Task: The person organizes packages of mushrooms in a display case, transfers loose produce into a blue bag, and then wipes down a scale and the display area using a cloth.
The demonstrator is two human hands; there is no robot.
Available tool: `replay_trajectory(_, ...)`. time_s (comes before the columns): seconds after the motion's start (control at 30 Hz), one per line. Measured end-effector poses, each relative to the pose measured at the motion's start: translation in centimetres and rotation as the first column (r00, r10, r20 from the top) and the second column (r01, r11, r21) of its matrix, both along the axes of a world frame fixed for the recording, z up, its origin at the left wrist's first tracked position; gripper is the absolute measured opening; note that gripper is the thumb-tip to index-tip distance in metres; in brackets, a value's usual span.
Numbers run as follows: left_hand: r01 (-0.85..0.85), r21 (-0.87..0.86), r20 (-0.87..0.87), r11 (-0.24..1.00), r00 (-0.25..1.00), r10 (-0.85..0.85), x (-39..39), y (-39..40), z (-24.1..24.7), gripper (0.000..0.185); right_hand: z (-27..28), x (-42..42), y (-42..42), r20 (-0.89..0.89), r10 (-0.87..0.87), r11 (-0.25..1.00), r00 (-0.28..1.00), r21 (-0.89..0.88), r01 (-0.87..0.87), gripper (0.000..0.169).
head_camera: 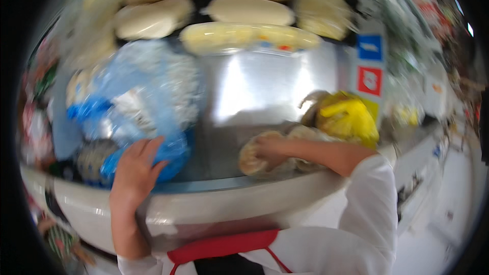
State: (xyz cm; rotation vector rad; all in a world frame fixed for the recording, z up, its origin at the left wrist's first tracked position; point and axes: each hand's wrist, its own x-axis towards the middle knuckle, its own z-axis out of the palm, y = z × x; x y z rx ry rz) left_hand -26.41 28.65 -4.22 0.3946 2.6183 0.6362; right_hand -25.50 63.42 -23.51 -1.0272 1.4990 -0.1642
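Observation:
My left hand (pixel 137 168) rests with spread fingers against a knotted blue plastic bag (pixel 174 160) at the front left of a metal-floored display counter (pixel 229 147). Through the bag's thin film, whitish food shows. My right hand (pixel 273 152) reaches down onto a pale, round, lumpy food item (pixel 248 158), its fingers around the top; blur hides the fingertips. More pale round pieces (pixel 305 133), apparently in clear film, lie under and beside my right forearm. Just behind them sits a yellow plastic bag (pixel 345 118), bunched up.
At the back lie several pale oblong packs (pixel 250 10) and a clear-wrapped yellowish roll (pixel 250 38). A greyish bagged item (pixel 95 158) is at far left. A thick pale ledge (pixel 229 202) borders the front. Blue and red labels (pixel 369 80) mark a strip on the right.

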Motion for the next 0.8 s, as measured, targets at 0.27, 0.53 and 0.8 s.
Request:
replay_trajectory(0.27, 0.15, -0.084, 0.121, 0.985, 0.983, -0.139, 1.8, -1.1, 0.2, 0.026, 6.2, -4.4, -4.7, -0.226, -0.641, 0.766, 0.733, -0.248, 0.593, 0.066)
replay_trajectory(0.53, 0.215, -0.046, 0.138, 0.976, 0.969, -0.207, 1.3, -1.5, -1.9, 0.032, 5.7, -7.5, -18.9, 0.193, -0.971, 0.06, 0.143, -0.385, 0.921, 0.086)
replay_trajectory(0.8, 0.108, 0.026, 0.112, 0.994, 0.988, -0.11, 1.9, -2.3, -1.0, 0.034, 12.5, -14.1, -14.9, 0.572, -0.787, -0.453, -0.231, -0.281, 0.846, 0.038)
